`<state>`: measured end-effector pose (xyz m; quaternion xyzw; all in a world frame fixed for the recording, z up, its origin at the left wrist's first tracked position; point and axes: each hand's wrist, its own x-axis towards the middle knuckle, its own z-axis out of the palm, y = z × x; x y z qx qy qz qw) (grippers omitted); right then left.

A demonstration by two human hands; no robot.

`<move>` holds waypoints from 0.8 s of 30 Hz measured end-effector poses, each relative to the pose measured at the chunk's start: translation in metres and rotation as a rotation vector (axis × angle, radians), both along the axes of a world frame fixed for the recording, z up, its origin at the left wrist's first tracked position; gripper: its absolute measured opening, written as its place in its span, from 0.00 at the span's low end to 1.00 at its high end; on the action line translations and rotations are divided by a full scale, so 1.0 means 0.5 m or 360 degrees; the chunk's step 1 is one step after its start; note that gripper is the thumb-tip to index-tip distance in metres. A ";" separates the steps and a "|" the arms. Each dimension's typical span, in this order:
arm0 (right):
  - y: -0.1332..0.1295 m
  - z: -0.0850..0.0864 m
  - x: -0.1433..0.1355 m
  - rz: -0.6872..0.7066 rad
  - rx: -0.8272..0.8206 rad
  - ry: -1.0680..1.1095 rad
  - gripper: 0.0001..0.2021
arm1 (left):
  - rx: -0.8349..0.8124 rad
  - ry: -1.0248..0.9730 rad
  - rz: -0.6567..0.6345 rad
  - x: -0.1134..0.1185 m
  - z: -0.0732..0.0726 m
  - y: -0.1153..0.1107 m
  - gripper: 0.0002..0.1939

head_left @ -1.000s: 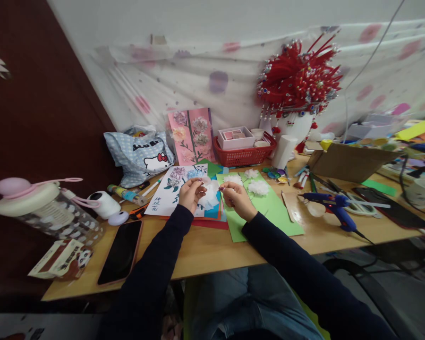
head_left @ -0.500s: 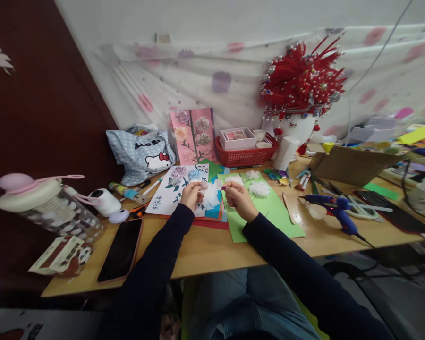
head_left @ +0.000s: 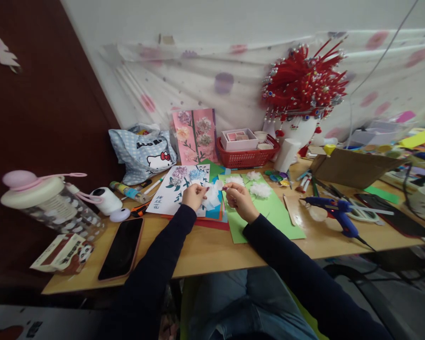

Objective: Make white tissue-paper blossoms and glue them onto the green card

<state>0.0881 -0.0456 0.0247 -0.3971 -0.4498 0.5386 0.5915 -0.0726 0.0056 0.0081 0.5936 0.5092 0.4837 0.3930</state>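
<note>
My left hand [head_left: 194, 197] is closed in a pinch on a thin white tissue-like piece [head_left: 211, 198], held above the papers. Facing it, my right hand [head_left: 241, 202] pinches with thumb and forefinger at the right edge of the white stuff, where a small translucent flap shows. Whether both hands hold one and the same piece cannot be made out. Just beyond my right hand, several fluffy white flowers [head_left: 260, 190] lie on a light green sheet [head_left: 286, 229]. Beside my left hand is a white sheet [head_left: 163, 208] with purple and blue flowers and handwriting.
A blue glue gun [head_left: 335, 208] and a wooden stick [head_left: 289, 211] lie to the right. A phone [head_left: 122, 248], a water bottle [head_left: 56, 208] and a thread spool [head_left: 106, 201] are on the left. Behind stand a red basket [head_left: 248, 157] and a red beaded headdress [head_left: 304, 85].
Both hands stay nearly in place, still pinching. The white piece between them has shifted slightly. The whole view has moved a little, with things sitting slightly farther right.
</note>
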 end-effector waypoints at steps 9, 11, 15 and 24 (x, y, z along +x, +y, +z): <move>0.002 -0.003 0.001 0.0020 0.0014 -0.0003 0.10 | 0.0510 0.0359 0.0384 -0.004 0.012 -0.010 0.14; 0.003 -0.005 0.002 0.0013 0.0016 -0.0020 0.10 | 0.0800 0.0318 0.0293 -0.001 0.032 -0.027 0.12; 0.003 -0.007 0.001 0.0016 0.0013 -0.0036 0.11 | 0.1140 0.0348 -0.0133 0.016 0.056 -0.057 0.11; -0.001 0.001 -0.001 0.0119 0.0003 0.0053 0.11 | 0.0732 -0.0013 -0.0241 0.037 0.024 -0.062 0.09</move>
